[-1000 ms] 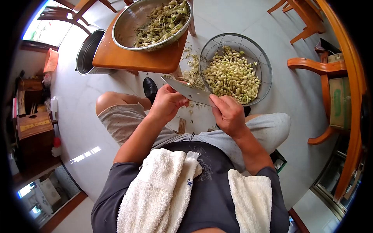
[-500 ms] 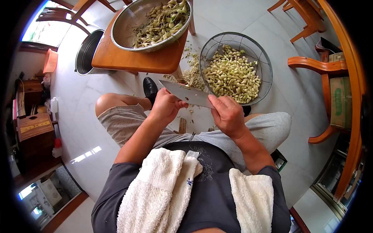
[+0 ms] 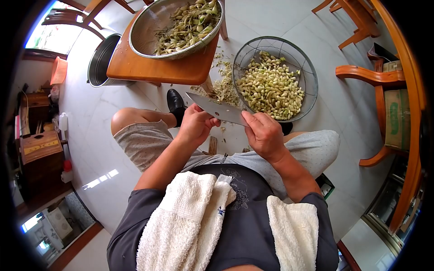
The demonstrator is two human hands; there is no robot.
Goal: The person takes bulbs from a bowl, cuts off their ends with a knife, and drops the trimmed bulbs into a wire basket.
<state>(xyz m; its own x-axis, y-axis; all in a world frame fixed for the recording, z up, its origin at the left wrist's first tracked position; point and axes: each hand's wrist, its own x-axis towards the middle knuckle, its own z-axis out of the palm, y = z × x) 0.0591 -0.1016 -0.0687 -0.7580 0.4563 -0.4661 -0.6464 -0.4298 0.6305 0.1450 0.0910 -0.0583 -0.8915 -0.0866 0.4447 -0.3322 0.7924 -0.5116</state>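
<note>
My right hand is closed round the handle end of a wide-bladed kitchen knife, its blade pointing up and to the left. My left hand is closed, fingertips pinched at the blade's lower edge; what it holds, if anything, is hidden. Beyond the knife, a wire-framed round basket on the floor holds many trimmed pale bulbs. Higher up, a metal colander contains untrimmed bulbs with stems and roots.
The colander stands on a wooden stool, with a metal bucket to its left. Trimmings litter the floor between stool and basket. Wooden furniture lines the right side. White towels hang over my chest.
</note>
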